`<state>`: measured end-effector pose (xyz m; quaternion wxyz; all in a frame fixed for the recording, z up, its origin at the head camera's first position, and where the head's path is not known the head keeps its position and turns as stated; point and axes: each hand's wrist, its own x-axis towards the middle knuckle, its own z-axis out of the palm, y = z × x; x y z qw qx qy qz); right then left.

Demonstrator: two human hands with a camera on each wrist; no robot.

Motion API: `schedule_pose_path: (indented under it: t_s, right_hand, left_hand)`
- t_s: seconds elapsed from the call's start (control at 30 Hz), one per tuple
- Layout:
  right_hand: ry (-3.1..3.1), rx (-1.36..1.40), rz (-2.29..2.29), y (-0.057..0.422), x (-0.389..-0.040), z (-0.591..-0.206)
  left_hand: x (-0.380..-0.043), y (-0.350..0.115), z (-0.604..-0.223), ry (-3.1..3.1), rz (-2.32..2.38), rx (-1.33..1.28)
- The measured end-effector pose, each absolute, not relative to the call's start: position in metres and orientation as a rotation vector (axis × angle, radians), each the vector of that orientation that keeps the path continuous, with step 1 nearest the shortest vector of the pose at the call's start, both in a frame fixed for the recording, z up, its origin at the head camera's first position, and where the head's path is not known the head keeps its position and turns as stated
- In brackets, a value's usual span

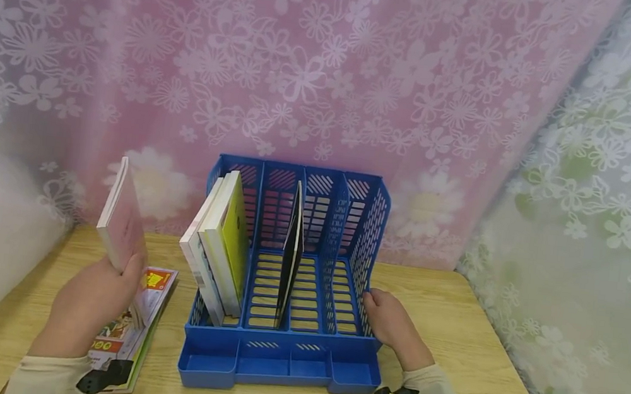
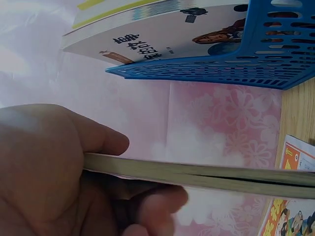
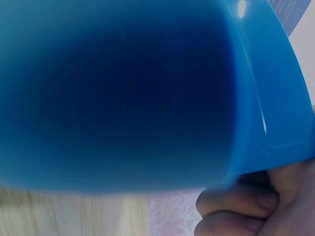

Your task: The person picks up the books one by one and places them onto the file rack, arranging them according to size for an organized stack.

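Observation:
My left hand (image 1: 91, 299) grips a thin book with a pale pink cover (image 1: 124, 220), raised upright at the left of a blue desk file rack (image 1: 371, 237). In the left wrist view the page edges (image 2: 206, 176) run between thumb and fingers. My right hand (image 1: 394, 325) holds the rack's right side wall near the front, fingers curled by the blue plastic (image 3: 268, 113) in the right wrist view. Thick books, one with a yellow-green cover (image 1: 238, 240), lean in the leftmost compartment. A thin black book (image 1: 288, 264) stands near the middle divider.
Colourful booklets (image 1: 152, 318) lie on the wooden table (image 1: 426, 290) under the left hand, left of the rack. Small open trays (image 1: 262, 366) run along the rack's front. A pink flowered curtain (image 1: 304, 82) hangs behind, and a pale flowered sheet (image 1: 590, 249) at the right.

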<state>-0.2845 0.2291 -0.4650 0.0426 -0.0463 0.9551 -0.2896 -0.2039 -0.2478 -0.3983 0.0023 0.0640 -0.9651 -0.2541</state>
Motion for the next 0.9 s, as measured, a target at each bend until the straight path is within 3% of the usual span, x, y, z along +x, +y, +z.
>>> schedule_pose_path:
  t_s: [0.9]
  right_hand:
    - [2.927, -0.15, -0.912, 0.2286, -0.2835, -0.4651]
  left_hand:
    - [-0.2095, -0.2394, -0.4028, -3.083, -0.756, 0.158]
